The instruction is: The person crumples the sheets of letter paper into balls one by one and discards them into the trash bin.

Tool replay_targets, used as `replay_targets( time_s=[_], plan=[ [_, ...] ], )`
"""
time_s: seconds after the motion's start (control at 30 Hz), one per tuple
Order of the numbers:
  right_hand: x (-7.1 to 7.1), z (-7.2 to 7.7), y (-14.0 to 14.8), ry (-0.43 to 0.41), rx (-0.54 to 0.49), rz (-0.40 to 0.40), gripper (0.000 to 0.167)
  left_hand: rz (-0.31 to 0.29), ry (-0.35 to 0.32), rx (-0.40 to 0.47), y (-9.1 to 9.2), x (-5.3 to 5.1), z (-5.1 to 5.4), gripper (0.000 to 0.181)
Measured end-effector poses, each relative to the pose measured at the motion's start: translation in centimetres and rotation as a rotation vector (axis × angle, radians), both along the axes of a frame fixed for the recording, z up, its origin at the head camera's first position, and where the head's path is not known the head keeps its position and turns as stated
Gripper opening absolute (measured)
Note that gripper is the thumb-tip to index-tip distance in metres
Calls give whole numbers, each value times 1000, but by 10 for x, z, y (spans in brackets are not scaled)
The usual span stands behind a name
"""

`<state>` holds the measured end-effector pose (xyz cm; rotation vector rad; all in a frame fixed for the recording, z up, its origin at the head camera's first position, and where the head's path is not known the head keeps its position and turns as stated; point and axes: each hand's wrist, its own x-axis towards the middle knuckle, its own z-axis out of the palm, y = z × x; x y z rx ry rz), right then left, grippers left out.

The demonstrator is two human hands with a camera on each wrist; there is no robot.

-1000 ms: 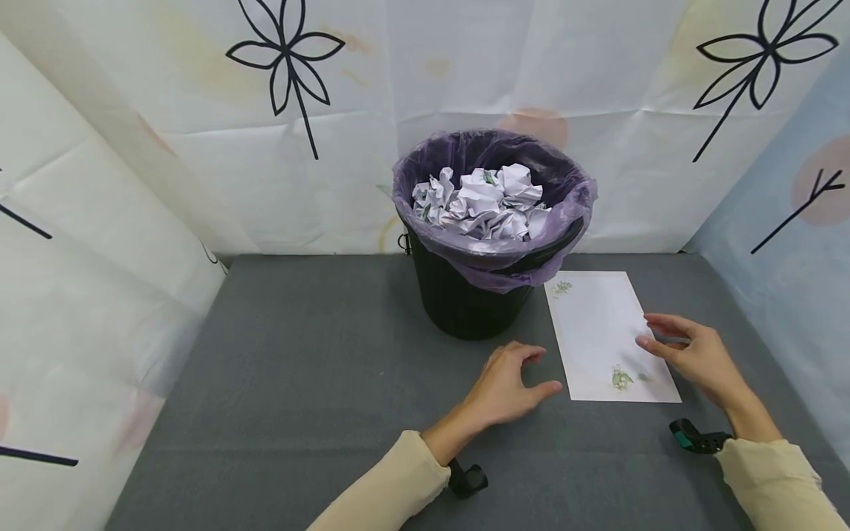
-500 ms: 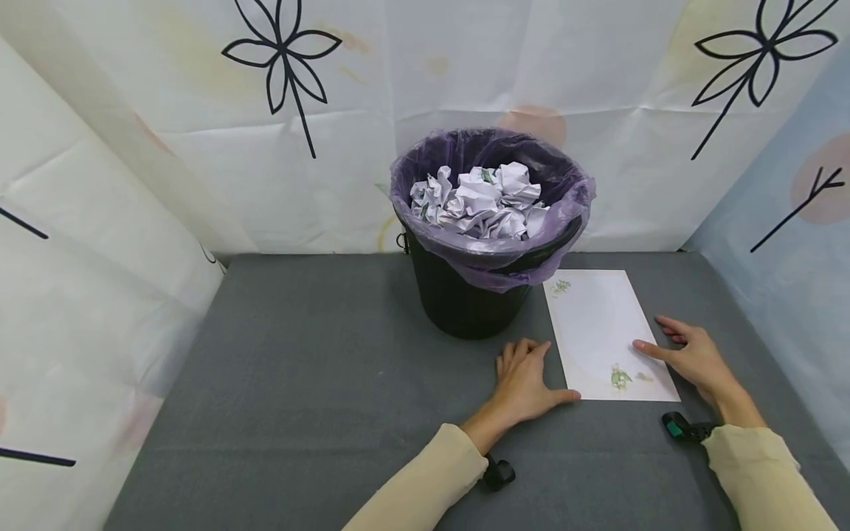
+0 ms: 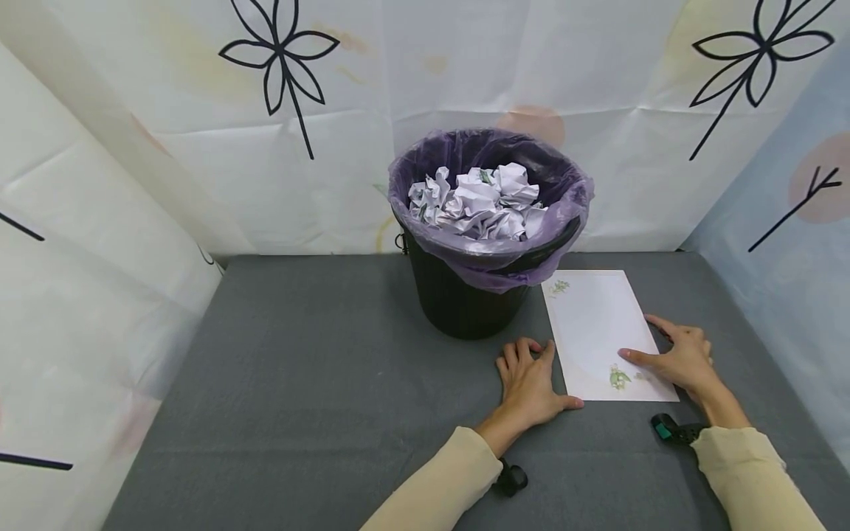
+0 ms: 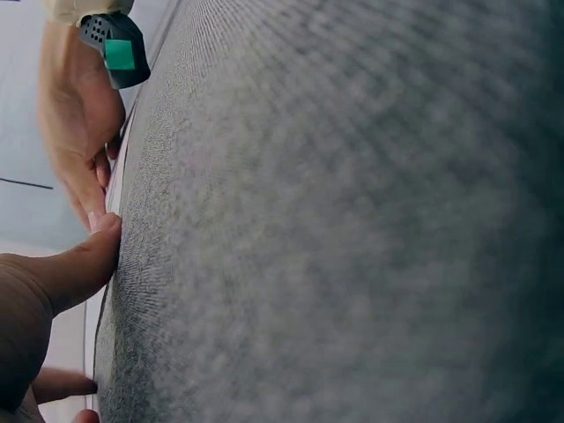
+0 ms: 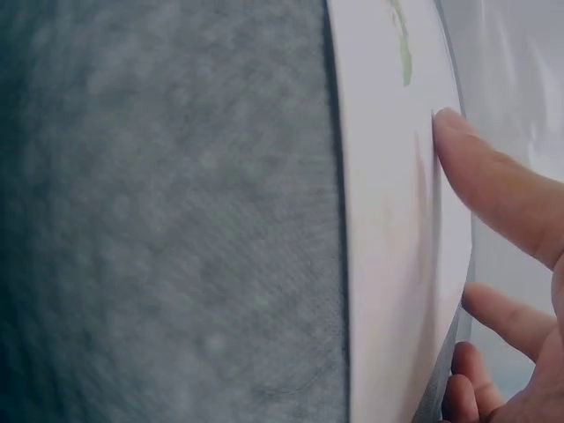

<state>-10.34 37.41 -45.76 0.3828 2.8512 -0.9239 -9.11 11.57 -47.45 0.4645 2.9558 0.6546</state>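
Note:
A white sheet of paper (image 3: 591, 324) with small green plant prints lies flat on the grey table, right of the bin. My left hand (image 3: 531, 387) rests on the table along its left edge, fingers spread, the thumb at the near left corner. On the other side, my right hand (image 3: 687, 361) lays its thumb on the sheet, with the index finger by the right edge. The right wrist view shows that thumb (image 5: 498, 189) on the paper (image 5: 388, 220) and the other fingers beside its edge. Neither hand visibly grips the sheet.
A black bin (image 3: 458, 306) with a purple liner (image 3: 564, 228) stands at the back, filled with crumpled paper balls (image 3: 478, 199). It is close to the sheet's far left corner. Patterned cloth walls (image 3: 319, 184) enclose the grey tabletop (image 3: 299, 369) behind and at both sides.
My left hand has moved right and come down beside the sheet, its thumb reaching the near left corner. My right hand has shifted slightly left, its thumb further onto the paper.

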Motion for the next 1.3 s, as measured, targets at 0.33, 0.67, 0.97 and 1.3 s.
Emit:
replay_targets(
  time_s=[0.33, 0.67, 0.97, 1.3],
  plan=[
    [-3, 5, -4, 76, -154, -71, 70, 2, 4, 40, -2, 1, 0, 92],
    [-2, 18, -19, 161, -411, -224, 18, -67, -156, 532, -8, -1, 12, 78],
    [26, 26, -15, 224, -1089, -222, 15, -3, -152, 827, -33, -4, 35, 66],
    [34, 28, -14, 432, -1410, -21, 37, -300, 90, 668, -89, -9, 61, 60]
  ],
)
